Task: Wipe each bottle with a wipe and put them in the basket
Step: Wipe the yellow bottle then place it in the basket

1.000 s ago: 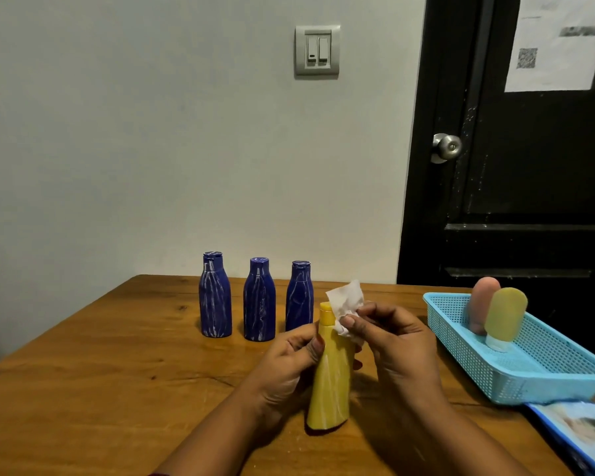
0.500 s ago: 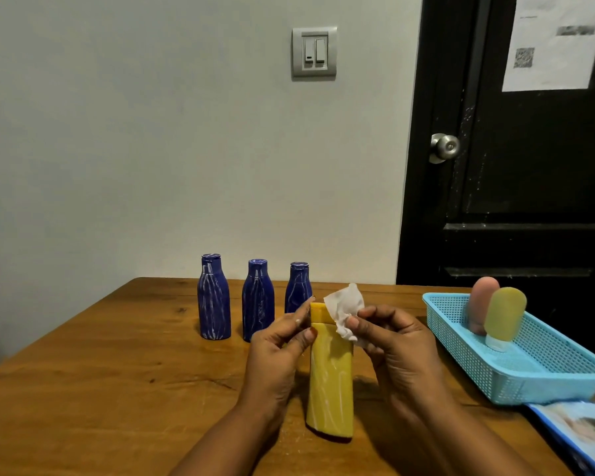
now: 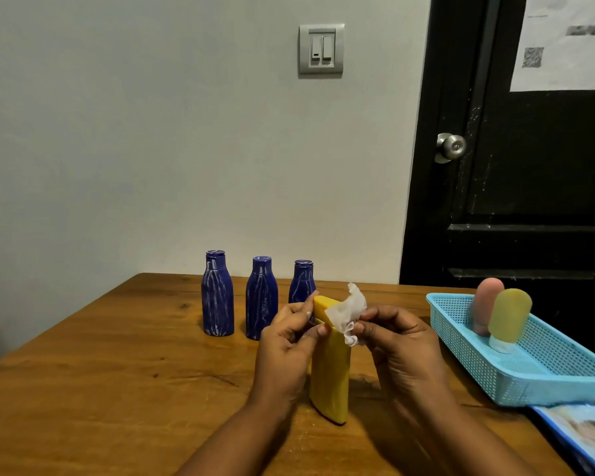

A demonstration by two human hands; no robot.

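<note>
A yellow bottle (image 3: 330, 376) stands upright on the wooden table (image 3: 117, 389), slightly tilted. My left hand (image 3: 285, 352) grips its upper left side near the cap. My right hand (image 3: 399, 348) pinches a crumpled white wipe (image 3: 346, 312) against the bottle's top right. Three dark blue bottles (image 3: 217, 295) (image 3: 261, 298) (image 3: 302, 281) stand in a row behind; the right one is partly hidden by my left hand. A light blue basket (image 3: 543, 383) at the right holds a pink bottle (image 3: 487, 305) and a yellow-green bottle (image 3: 509, 317), both cap down.
A blue-edged printed sheet (image 3: 584, 434) lies at the table's right front corner beside the basket. A black door (image 3: 529, 166) with a metal knob (image 3: 451, 147) stands behind the basket. A grey wall with a light switch (image 3: 321, 49) backs the table.
The left hand slid up the yellow bottle from its middle to near the cap. The bottle turned and stood more upright. The right hand kept the wipe at the bottle's top.
</note>
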